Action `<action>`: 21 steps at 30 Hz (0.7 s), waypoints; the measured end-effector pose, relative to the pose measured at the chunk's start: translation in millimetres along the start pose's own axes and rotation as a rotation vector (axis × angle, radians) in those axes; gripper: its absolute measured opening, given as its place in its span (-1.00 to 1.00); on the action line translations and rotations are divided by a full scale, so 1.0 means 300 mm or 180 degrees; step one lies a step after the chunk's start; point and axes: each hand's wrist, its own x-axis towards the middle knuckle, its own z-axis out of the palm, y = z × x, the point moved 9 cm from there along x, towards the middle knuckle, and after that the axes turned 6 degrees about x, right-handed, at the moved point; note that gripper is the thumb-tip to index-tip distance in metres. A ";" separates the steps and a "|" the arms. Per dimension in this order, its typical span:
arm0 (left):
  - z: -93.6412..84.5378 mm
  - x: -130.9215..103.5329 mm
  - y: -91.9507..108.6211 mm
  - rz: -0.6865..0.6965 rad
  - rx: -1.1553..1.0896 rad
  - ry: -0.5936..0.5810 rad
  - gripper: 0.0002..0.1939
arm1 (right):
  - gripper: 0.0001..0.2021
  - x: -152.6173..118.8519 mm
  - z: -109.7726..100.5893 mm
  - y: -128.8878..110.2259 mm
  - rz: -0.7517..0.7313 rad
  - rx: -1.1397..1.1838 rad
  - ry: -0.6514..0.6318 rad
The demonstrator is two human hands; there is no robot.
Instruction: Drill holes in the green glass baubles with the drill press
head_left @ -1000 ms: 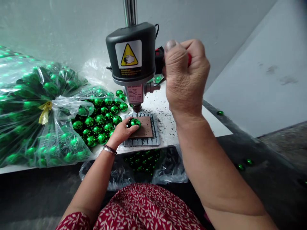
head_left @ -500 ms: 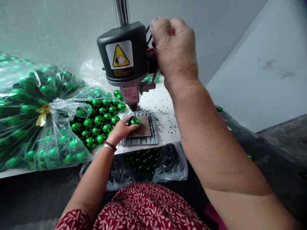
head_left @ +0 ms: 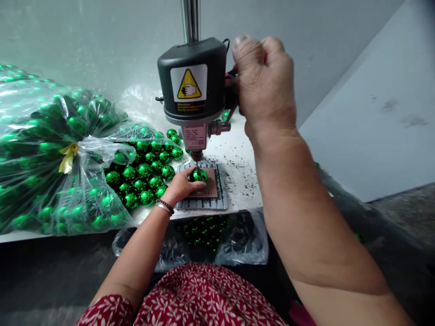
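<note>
A shiny green ball (head_left: 200,175) is pinched between the thumb and fingers of my left hand (head_left: 181,184). It rests on a brown board (head_left: 211,183) that lies on the grey slotted base plate (head_left: 222,192). Right above the ball is the thin bit (head_left: 196,164) of a black drill press (head_left: 190,81); whether the tip is inside the ball I cannot tell. High at the machine's right side, my right hand (head_left: 267,79) is closed round a lever handle, with a bit of red showing between the fingers.
Loose green balls (head_left: 144,171) sit left of the base plate, beside a tied clear bag (head_left: 44,181) full of more. Dark shavings (head_left: 243,170) litter the white tabletop (head_left: 238,140). Below the front edge hangs an open plastic bag (head_left: 244,244) with green balls inside.
The whole view has shifted, so the machine and both hands appear further right and slightly lower. Both hands keep their grips, on the ball and on the lever handle.
</note>
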 end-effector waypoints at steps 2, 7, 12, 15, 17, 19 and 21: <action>0.001 -0.002 -0.002 -0.0011 -0.0036 -0.0001 -0.27 | -0.65 -0.009 -0.002 0.002 -0.0042 0.0091 -0.0015; 0.009 -0.006 -0.009 0.0072 -0.0082 0.0003 -0.27 | -0.66 -0.080 -0.023 -0.023 -0.0296 0.0386 -0.0032; 0.016 -0.004 -0.016 0.0132 -0.0045 0.0004 -0.27 | -0.50 -0.182 -0.057 -0.026 -0.0167 0.0418 0.0208; 0.015 -0.005 -0.011 0.0148 0.0005 0.0017 -0.28 | -0.47 -0.223 -0.068 -0.018 -0.0162 0.0290 0.0319; 0.014 -0.006 -0.007 0.0163 -0.0002 0.0034 -0.28 | -0.53 -0.241 -0.071 -0.017 -0.0284 0.0298 0.0316; 0.012 -0.007 -0.008 0.0171 0.0013 0.0066 -0.27 | -0.60 -0.256 -0.077 -0.016 -0.0414 0.0336 0.0317; 0.012 -0.008 -0.011 0.0182 0.0054 0.0090 -0.28 | -0.66 -0.267 -0.083 -0.010 -0.0459 0.0350 0.0290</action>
